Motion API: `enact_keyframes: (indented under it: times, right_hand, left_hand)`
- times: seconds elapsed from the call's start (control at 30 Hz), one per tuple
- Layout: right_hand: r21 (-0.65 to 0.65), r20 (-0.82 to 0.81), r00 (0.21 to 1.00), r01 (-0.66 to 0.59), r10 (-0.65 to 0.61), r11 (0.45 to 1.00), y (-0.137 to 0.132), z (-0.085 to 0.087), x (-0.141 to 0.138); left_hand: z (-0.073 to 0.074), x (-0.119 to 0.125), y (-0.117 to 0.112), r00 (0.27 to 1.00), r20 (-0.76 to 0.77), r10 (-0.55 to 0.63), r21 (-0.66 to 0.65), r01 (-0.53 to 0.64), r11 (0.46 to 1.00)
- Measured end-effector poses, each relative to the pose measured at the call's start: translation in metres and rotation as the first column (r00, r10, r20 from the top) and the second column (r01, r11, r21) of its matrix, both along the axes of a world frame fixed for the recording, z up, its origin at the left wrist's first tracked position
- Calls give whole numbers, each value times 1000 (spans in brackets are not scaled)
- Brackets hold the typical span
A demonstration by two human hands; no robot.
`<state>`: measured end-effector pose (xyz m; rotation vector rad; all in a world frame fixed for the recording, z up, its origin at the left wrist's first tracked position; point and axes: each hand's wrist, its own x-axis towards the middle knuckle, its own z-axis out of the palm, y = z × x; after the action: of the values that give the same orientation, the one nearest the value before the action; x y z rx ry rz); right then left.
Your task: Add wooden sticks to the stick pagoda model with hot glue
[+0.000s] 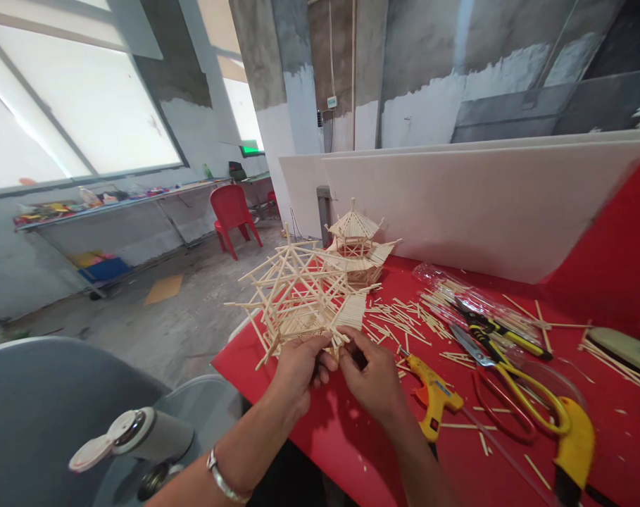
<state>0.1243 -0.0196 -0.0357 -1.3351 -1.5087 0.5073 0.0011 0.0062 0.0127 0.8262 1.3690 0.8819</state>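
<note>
A pavilion model (293,282) built of thin wooden sticks stands at the near left edge of the red table, its upper roof an open frame. My left hand (301,373) is closed at the model's near corner, fingers curled under. From the other side my right hand (372,377) pinches the same corner, thumb and forefinger against short stick ends (338,339). Exactly what lies between the fingertips is partly hidden. Right of the hands lies a yellow glue gun (433,394), its nozzle toward loose cut sticks (398,317).
Behind stands a second pavilion model (354,243) with covered roofs. Scissors (502,377), pliers (502,327), a yellow-handled tool (573,443) and bagged sticks (457,292) lie on the red table (346,451). White boards (457,204) rise behind. A white bottle (155,433) is at lower left.
</note>
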Motion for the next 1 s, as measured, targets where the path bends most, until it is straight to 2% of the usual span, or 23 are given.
enact_keyframes:
  times: [1.0]
  right_hand:
    - [3,-1,1000,-7,7,1000,0,-3,-1]
  left_hand:
    - [-1,0,1,1000,1,3,-5,-3,1000]
